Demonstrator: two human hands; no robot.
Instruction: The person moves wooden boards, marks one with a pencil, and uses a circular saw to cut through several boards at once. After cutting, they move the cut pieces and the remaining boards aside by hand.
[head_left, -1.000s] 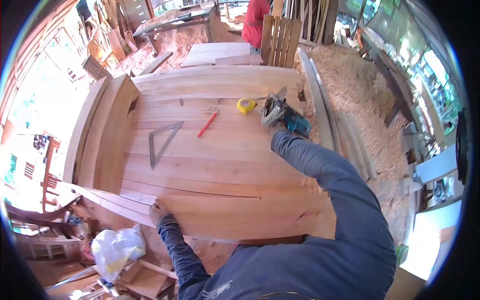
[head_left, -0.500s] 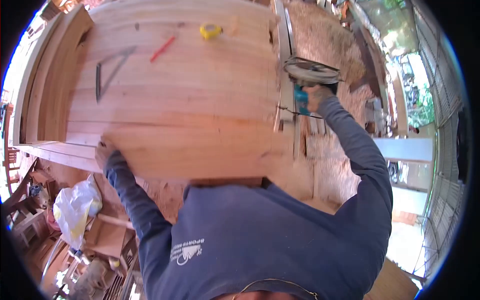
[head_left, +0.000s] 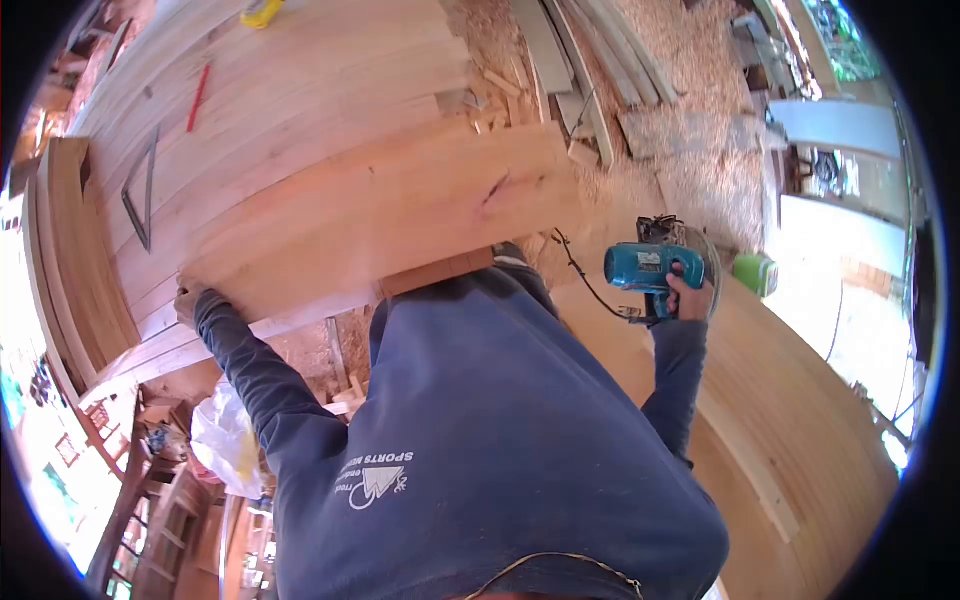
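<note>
My right hand is closed around the handle of a teal circular saw, held off to the right of the wide board. A dark cord hangs from the saw. My left hand grips the near left corner of the wide wooden board, its fingers partly hidden at the edge. The board's near edge is close to my waist. Farther back on the planks lie a red pencil, a thin triangular measuring tool and a yellow tape measure, partly cut off by the frame.
Thick timber pieces stand along the left side. Long offcuts lie on the sawdust-covered ground at the upper right. A large wooden panel with a green container beside it is at right. A plastic bag sits at lower left.
My right hand has brought the saw back from the board's far right edge toward my right side. The view has turned and shifted right; my left hand stays at the board's corner.
</note>
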